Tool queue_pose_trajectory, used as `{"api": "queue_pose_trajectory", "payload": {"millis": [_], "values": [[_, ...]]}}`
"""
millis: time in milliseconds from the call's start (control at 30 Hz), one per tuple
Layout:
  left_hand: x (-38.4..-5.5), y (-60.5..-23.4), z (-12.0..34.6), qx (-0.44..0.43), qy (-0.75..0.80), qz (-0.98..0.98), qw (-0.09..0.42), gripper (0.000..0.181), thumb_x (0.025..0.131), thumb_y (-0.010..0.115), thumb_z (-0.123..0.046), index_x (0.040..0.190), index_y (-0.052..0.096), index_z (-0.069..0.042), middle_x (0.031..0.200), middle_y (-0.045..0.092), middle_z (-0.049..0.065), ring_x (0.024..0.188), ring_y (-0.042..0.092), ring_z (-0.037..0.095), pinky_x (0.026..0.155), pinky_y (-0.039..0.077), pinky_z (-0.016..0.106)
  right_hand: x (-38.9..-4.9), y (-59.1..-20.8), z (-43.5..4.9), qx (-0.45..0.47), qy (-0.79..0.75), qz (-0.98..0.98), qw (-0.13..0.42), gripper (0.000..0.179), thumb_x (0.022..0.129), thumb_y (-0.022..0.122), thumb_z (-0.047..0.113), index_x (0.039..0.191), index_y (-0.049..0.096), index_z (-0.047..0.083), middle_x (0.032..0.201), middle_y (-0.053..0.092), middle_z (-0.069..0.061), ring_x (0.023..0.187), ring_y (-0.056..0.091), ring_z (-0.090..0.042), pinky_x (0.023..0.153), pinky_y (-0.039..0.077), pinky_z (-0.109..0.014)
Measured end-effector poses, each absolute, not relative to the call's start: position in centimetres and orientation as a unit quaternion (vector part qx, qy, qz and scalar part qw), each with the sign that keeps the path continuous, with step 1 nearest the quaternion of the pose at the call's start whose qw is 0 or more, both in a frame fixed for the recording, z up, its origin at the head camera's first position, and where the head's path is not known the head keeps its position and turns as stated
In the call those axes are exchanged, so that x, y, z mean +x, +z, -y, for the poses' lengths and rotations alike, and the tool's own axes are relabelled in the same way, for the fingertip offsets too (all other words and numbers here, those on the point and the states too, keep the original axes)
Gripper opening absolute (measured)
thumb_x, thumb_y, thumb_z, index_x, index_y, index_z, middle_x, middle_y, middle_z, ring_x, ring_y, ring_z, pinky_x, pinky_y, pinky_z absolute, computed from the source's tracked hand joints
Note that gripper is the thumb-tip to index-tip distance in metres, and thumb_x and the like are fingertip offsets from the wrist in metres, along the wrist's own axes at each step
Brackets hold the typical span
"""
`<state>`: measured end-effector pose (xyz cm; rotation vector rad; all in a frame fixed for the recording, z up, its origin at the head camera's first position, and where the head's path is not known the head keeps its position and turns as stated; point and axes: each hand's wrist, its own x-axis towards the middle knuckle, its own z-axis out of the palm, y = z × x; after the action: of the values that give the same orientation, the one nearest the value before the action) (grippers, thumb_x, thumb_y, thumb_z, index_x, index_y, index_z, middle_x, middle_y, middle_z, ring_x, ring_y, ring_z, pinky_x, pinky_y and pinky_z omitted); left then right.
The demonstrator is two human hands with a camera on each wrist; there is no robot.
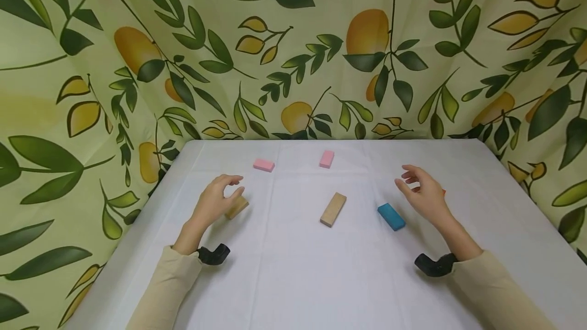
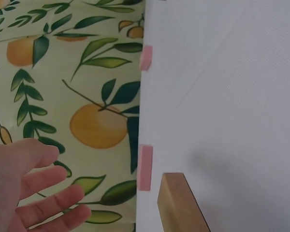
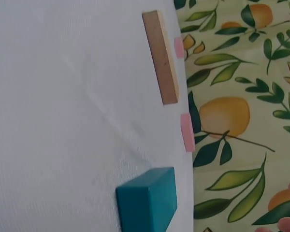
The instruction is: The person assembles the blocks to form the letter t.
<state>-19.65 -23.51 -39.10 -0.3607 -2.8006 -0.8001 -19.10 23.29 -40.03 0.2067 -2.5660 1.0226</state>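
My left hand [image 1: 212, 201] hovers over the left side of the table, fingers loosely bent, holding nothing. Partly behind its thumb in the head view lies a plain wooden block [image 1: 237, 208], which the left wrist view shows end-on below the hand. On the other side, my right hand [image 1: 426, 196] is raised with relaxed fingers and nothing in its grasp. A blue block [image 1: 392, 217] lies just left of it. Behind that hand peeks a sliver of a red-orange block [image 1: 444, 192], mostly hidden. Another wooden block [image 1: 333, 210] lies slanted between the hands.
Two pink blocks, one on the left [image 1: 263, 165] and one nearer the middle [image 1: 326, 159], lie toward the back of the white-covered table [image 1: 293, 279]. A leaf-and-fruit patterned curtain [image 1: 302, 65] hangs behind the table and along its sides. Each wrist wears a black mount.
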Motion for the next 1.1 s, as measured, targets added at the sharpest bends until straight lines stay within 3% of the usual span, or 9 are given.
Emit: {"api": "queue_pose_trajectory", "payload": {"millis": [167,333,733,1100], "values": [[-19.2,-39.3,24.3,-0.135,-0.274,0.946,0.105,0.032,0.092,0.063,-0.019,0.119,0.065,-0.002,0.113,0.068,0.017,0.104,0.062,0.031,0.086,0.052,0.049,-19.0,-40.1,-22.4,0.07,0.37,0.91,0.174,0.042,0.091,0.064,0.013,0.127,0.053,-0.008,0.1,0.064,-0.025,0.09,0.058,-0.033,0.066,0.043,-0.01],[-19.0,-39.6,25.1,-0.141,-0.278,0.945,0.1,0.03,0.091,0.064,-0.016,0.116,0.066,0.001,0.108,0.069,0.017,0.098,0.063,0.031,0.081,0.051,0.049,-18.7,-40.3,-21.5,0.065,0.375,0.916,0.128,0.044,0.094,0.061,0.018,0.13,0.052,-0.006,0.102,0.063,-0.021,0.091,0.056,-0.028,0.067,0.042,-0.009],[-18.8,-40.5,25.8,-0.132,-0.286,0.946,0.078,0.026,0.09,0.066,-0.013,0.112,0.068,0.0,0.098,0.071,0.016,0.092,0.065,0.03,0.085,0.051,0.051,-17.9,-40.8,-19.4,0.061,0.409,0.91,0.033,0.048,0.094,0.062,0.027,0.133,0.05,0.0,0.102,0.061,-0.015,0.09,0.051,-0.016,0.067,0.042,-0.015],[-18.7,-41.6,26.4,-0.102,-0.276,0.953,0.064,0.025,0.089,0.067,-0.015,0.108,0.07,0.001,0.092,0.07,0.014,0.084,0.064,0.025,0.076,0.05,0.039,-17.5,-42.2,-17.8,0.054,0.478,0.875,-0.05,0.053,0.093,0.063,0.026,0.136,0.047,-0.001,0.101,0.061,-0.014,0.072,0.051,-0.005,0.058,0.045,-0.019]]}}
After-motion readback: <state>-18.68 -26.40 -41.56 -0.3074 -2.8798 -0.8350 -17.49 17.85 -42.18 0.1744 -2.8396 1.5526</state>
